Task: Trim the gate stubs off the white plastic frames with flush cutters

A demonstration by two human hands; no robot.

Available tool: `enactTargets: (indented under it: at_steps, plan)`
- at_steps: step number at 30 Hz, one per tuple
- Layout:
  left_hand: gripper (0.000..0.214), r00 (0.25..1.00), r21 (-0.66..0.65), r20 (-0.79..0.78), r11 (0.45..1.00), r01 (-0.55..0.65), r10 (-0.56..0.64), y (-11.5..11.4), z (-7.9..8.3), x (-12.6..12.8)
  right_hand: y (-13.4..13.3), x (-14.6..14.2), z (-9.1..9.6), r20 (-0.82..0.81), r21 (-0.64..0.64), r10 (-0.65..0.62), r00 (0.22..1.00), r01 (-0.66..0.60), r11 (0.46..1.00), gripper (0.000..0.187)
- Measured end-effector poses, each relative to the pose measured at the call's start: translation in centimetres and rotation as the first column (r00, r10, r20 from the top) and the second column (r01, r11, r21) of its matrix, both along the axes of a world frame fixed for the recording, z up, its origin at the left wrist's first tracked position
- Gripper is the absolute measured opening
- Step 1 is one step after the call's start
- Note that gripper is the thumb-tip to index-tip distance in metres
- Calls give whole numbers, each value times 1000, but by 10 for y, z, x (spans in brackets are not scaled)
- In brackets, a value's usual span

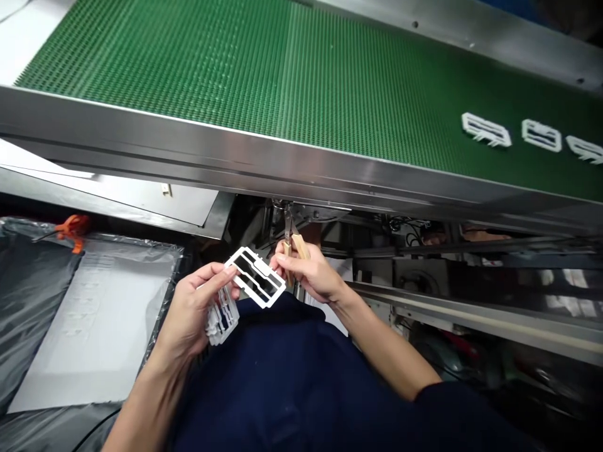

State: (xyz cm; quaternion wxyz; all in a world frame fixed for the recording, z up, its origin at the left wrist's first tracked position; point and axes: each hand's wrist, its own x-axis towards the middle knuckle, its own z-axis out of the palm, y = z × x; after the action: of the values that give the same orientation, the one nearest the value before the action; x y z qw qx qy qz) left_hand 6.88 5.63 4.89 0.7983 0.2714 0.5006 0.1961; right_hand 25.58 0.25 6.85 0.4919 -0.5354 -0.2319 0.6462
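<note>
My left hand (191, 304) pinches a flat white plastic frame (261, 266) by its left end, with fingers closed. Several more such frames are gathered in a stack (222, 321) under the same hand, partly hidden by the fingers. My right hand (315, 271) is closed around pliers (300, 246) with tan handles, their metal jaws pointing away from me toward the conveyor. The fingertips of the right hand are close to the frame's right end; whether they touch it I cannot tell.
A green ribbed conveyor belt (226, 69) with a metal side rail (282, 147) runs across the front. Several white frames (486, 130) lie on its right part. At left, an orange-handled tool (73, 229) rests on a plastic-covered box (89, 333). Machine beams (452, 307) stand at right.
</note>
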Motion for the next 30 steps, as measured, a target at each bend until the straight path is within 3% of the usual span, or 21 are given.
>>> enactTargets:
  at_steps: [12, 19, 30]
  plan:
    - [20, 1000, 9, -1, 1000, -3, 3, 2, -2, -2, -1, -2, -6, -121, -49, -100, 988, 95, 994, 28]
    - [18, 1000, 14, -1, 1000, -11, 11, 2, 2, 1, -2, -5, -8, -122, -47, -96, 988, 90, 995, 27]
    - [18, 999, -51, 24, 998, -22, 23, 3, -4, 0, -5, -9, -10, -116, -56, -102, 988, 96, 994, 32]
